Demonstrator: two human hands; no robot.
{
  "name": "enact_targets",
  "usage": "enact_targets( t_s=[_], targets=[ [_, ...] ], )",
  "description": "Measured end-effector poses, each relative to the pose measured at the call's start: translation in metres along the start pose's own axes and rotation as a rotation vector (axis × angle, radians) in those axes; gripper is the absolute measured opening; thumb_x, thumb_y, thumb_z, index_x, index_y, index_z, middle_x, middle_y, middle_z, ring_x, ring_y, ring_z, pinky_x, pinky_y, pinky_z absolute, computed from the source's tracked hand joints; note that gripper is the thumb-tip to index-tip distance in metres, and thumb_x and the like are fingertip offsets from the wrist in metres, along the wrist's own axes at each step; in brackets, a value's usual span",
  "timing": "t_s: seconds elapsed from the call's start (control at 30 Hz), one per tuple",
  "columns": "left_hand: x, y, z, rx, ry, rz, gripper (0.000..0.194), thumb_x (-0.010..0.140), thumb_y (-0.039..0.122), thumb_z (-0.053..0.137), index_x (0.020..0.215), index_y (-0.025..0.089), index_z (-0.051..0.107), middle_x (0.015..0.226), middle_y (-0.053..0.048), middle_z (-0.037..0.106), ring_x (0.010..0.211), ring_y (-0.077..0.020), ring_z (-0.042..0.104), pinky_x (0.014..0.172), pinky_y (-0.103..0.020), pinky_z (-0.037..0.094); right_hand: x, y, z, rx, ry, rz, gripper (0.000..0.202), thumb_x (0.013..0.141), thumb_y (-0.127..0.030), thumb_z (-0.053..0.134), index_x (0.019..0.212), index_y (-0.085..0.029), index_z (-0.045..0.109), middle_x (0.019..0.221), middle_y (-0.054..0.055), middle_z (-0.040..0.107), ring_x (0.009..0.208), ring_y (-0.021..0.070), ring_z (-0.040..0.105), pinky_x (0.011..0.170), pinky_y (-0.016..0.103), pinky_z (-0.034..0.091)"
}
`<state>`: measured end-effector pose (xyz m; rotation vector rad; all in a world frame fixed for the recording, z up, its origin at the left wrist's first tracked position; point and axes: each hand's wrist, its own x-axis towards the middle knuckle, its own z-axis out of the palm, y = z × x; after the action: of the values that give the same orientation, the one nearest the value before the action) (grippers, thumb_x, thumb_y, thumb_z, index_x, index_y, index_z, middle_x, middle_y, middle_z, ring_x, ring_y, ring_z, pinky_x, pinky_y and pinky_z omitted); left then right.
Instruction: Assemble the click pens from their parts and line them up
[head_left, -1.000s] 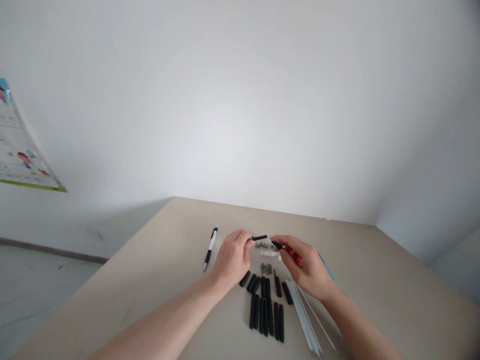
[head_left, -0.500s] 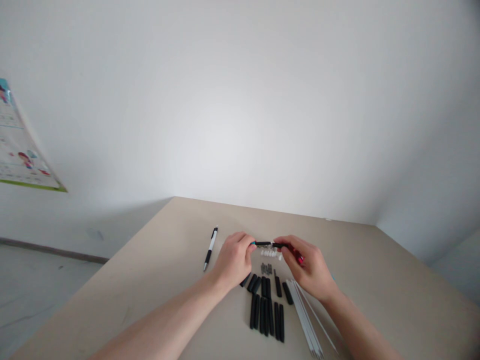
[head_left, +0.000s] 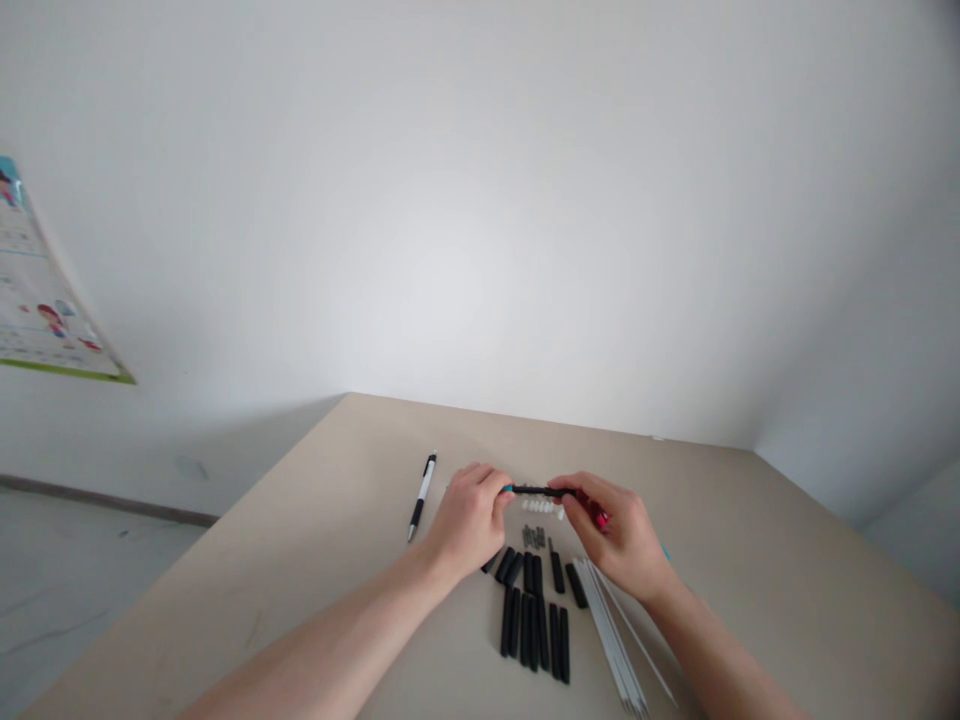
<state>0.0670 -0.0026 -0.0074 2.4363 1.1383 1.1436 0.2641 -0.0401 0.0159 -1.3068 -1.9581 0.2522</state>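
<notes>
Over the table, my left hand [head_left: 471, 512] pinches the left end of a slim black pen barrel [head_left: 534, 490], with a bit of blue at the fingertips. My right hand [head_left: 613, 532] closes on its right end. The barrel lies level between the hands and looks like one continuous line. Something red [head_left: 601, 520] shows within the right fingers, its kind unclear. Just beneath are small white plastic pieces [head_left: 541, 507] in a row and a little group of grey pieces [head_left: 534, 537], too small to name.
Several short black tubes [head_left: 533, 630] lie in groups nearer me. Thin white rods [head_left: 611, 635] lie beside them, under the right forearm. A white-and-black pen [head_left: 422, 497] rests left of the hands. The table [head_left: 300, 560] meets a white wall behind; a poster [head_left: 52, 290] hangs left.
The two black pieces, which had a pale gap between them, now meet end to end as the right piece has shifted slightly left. The hands have otherwise barely moved.
</notes>
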Motion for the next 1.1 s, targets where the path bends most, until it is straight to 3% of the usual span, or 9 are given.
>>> enact_targets(
  t_s=[0.57, 1.1],
  targets=[
    [-0.0009, 0.0, -0.0008, -0.045, -0.041, 0.03, 0.015, 0.086, 0.01, 0.05, 0.086, 0.018, 0.062, 0.083, -0.005, 0.061, 0.082, -0.019, 0.056, 0.072, -0.029, 0.045, -0.0003, 0.0008, 0.0011, 0.012, -0.01, 0.004, 0.025, 0.089, -0.029, 0.045, 0.094, -0.017, 0.066, 0.07, 0.004, 0.065, 0.052, 0.0124, 0.049, 0.05, 0.025, 0.038],
    [-0.0034, 0.0016, -0.0007, -0.046, -0.113, 0.084, 0.018, 0.088, 0.012, 0.048, 0.08, 0.017, 0.064, 0.075, -0.003, 0.06, 0.071, -0.0167, 0.058, 0.065, -0.025, 0.043, 0.0016, 0.0025, 0.0, 0.052, -0.076, -0.042, 0.022, 0.09, -0.024, 0.045, 0.092, -0.017, 0.066, 0.075, 0.005, 0.067, 0.065, 0.0161, 0.059, 0.06, 0.025, 0.044]
  ],
)
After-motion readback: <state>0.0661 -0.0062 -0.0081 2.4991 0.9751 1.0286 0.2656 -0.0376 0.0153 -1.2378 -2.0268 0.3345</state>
